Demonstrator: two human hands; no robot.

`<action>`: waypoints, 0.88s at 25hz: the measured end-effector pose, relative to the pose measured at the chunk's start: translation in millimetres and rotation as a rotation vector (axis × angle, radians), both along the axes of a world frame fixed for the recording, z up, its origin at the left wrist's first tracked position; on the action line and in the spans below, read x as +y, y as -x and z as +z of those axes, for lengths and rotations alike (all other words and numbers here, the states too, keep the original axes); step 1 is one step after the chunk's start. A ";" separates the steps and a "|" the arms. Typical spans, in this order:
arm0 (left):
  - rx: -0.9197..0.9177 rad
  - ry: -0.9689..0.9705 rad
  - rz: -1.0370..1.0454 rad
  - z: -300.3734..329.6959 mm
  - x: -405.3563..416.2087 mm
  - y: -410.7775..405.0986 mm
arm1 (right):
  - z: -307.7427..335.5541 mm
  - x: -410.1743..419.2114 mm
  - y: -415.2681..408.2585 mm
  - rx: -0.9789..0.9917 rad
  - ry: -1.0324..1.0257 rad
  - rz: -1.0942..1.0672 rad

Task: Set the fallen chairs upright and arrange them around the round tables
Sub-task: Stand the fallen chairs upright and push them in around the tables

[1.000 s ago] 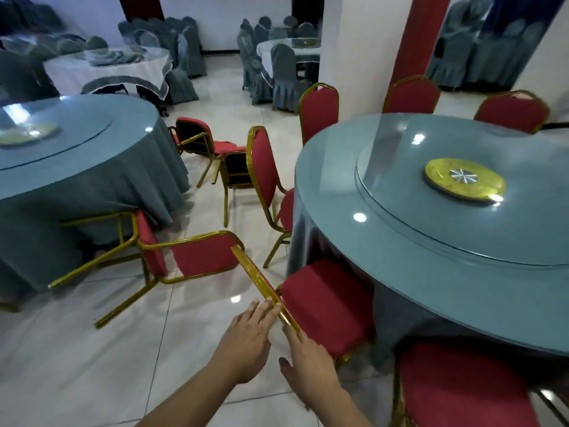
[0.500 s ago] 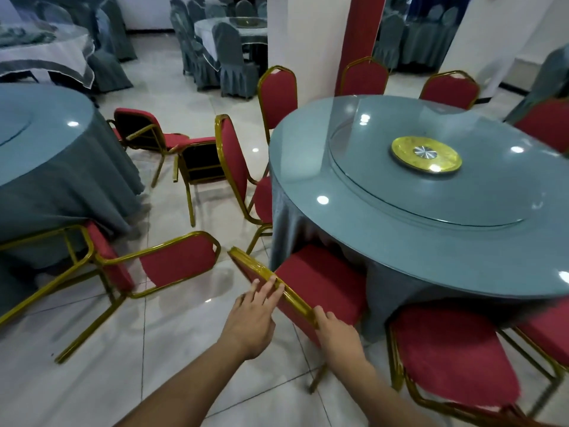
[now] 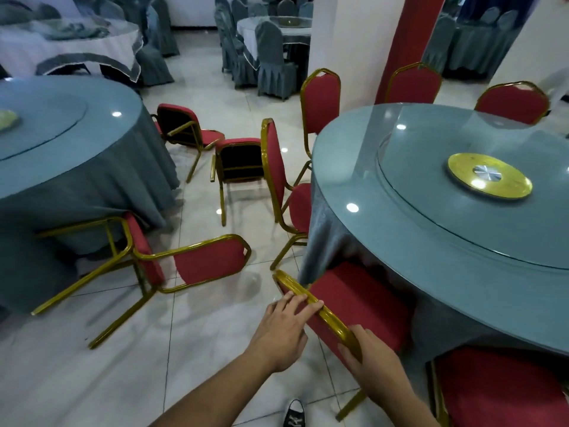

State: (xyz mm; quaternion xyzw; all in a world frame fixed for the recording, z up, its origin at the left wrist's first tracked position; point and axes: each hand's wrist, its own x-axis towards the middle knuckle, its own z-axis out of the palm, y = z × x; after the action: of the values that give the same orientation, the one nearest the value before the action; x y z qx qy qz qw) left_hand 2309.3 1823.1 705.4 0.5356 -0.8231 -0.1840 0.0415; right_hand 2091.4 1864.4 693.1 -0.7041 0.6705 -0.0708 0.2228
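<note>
Left hand (image 3: 284, 331): fingers laid nearly straight over the gold top rail of the held chair (image 3: 357, 300), touching it without wrapping it. Right hand (image 3: 374, 360): curled round the same rail lower along its length, thumb on the near side; the grip looks closed, though the fingertips are hidden behind the rail.

Held chair: red, gold frame, upright, seat pushed under the cloth of the right round table (image 3: 431, 241).

Right round table: grey-blue cloth, glass top, glass turntable with a gold disc (image 3: 489, 180) at its centre.

- Upright red chair (image 3: 277, 177), at the table's left edge, seat tucked under the cloth.
- Three upright red chair backs along the table's far rim, the leftmost (image 3: 321, 100) beside a white pillar.
- Red seat (image 3: 498, 392), at the table's near edge, to the right of the held chair.

Fallen chairs, left of the right round table:
- Fallen chair (image 3: 184, 266), on its side, nearest the hands, legs pointing towards the left round table (image 3: 77, 155).
- Fallen chair (image 3: 240, 161), tipped over, black underside showing.
- Fallen chair (image 3: 184, 131), tipped over, just beside the left round table's cloth.

Black sneaker (image 3: 294, 414): on the tiled floor, below the hands.
</note>
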 end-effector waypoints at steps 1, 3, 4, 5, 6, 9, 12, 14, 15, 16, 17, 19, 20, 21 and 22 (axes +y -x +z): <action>0.002 -0.003 0.021 -0.2 -10.0 -8.2 | 2.0 -15.5 -13.8 -0.030 0.023 0.021; 0.011 -0.022 0.072 3.7 -32.2 -28.0 | 5.9 -51.0 -41.8 -0.090 0.063 0.049; 0.015 -0.030 0.104 6.9 -45.3 -41.3 | 7.2 -72.6 -57.3 -0.124 0.077 0.056; 0.021 -0.038 0.139 9.7 -57.7 -55.4 | 8.4 -93.9 -73.0 -0.158 0.080 0.063; 0.029 -0.044 0.185 11.6 -71.0 -72.7 | 8.4 -118.1 -91.0 -0.192 0.069 0.077; 0.025 -0.022 0.309 17.3 -104.5 -123.3 | 3.6 -184.8 -145.3 -0.251 0.033 0.123; 0.017 -0.020 0.438 20.9 -134.0 -170.7 | -5.3 -246.4 -202.1 -0.217 -0.033 0.195; 0.019 -0.025 0.495 18.0 -148.4 -201.1 | -11.1 -279.5 -235.6 -0.215 -0.073 0.255; 0.024 -0.032 0.534 16.1 -154.7 -214.9 | -13.7 -292.8 -250.1 -0.203 -0.089 0.283; 0.029 -0.041 0.575 11.3 -163.6 -230.5 | -18.8 -308.5 -265.7 -0.177 -0.106 0.315; 0.032 -0.052 0.604 5.1 -174.4 -244.6 | -24.0 -324.8 -279.7 -0.156 -0.122 0.334; 0.055 -0.097 0.636 -9.6 -200.6 -270.3 | -34.7 -360.5 -306.9 -0.165 -0.151 0.332; 0.065 -0.129 0.644 -17.6 -216.0 -282.4 | -41.2 -378.9 -318.8 -0.167 -0.173 0.319; 0.074 -0.154 0.642 -30.2 -235.4 -297.0 | -53.5 -399.5 -331.2 -0.157 -0.195 0.301; 0.078 -0.174 0.637 -42.5 -254.0 -310.5 | -65.6 -418.6 -341.1 -0.144 -0.209 0.286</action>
State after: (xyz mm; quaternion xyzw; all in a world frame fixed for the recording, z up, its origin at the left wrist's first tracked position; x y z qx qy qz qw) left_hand 2619.8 1569.1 662.9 0.7602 -0.5932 -0.2519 0.0826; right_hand 2432.5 1445.9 627.5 -0.7583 0.5497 -0.0186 0.3498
